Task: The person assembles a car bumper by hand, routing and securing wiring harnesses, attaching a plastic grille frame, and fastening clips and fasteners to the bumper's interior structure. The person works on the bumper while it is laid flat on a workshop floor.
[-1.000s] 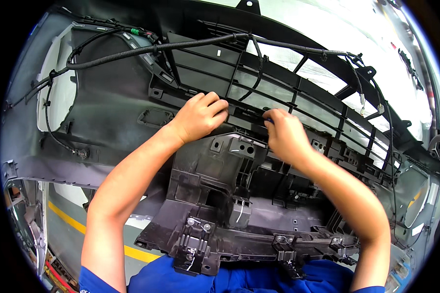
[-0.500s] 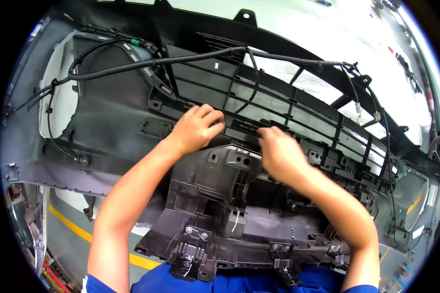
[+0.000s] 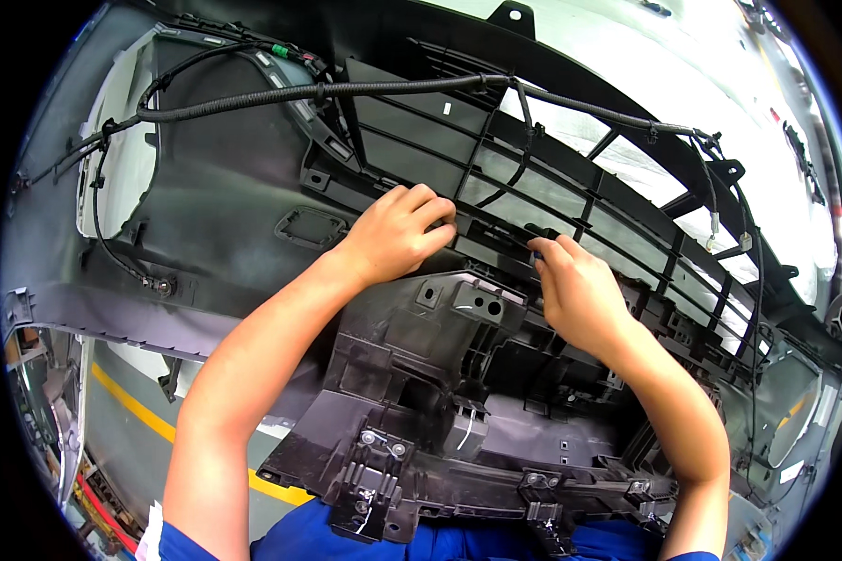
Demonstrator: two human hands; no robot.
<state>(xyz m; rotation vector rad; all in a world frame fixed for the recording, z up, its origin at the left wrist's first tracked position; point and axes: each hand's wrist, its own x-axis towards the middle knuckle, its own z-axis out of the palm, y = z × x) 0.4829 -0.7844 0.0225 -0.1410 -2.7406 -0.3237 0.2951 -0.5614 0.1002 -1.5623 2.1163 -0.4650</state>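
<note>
A large dark car bumper (image 3: 225,206) lies with its inner side up, a black slatted grille (image 3: 412,138) set in it. My left hand (image 3: 398,234) is closed, fingers curled at the grille's lower edge; what lies under the fingertips is hidden. To its right my right hand (image 3: 580,290) pinches at the same edge, thumb and fingers together beside a small black part; whether they grip it is hard to see. Between my forearms and against my body sits a black plastic support frame (image 3: 393,327), its upper edge close below both hands.
A black wiring harness (image 3: 374,89) runs across the bumper above my hands, with thin branches hanging at both sides. A green connector (image 3: 280,50) sits at its upper left. Mounting tabs (image 3: 512,16) stick up along the far edge. Yellow lines (image 3: 131,407) mark the floor.
The view has shifted, so bumper and harness sit slightly right and higher. My right hand, blurred before, is now steadier with fingertips at the edge. My left hand keeps its place on the edge.
</note>
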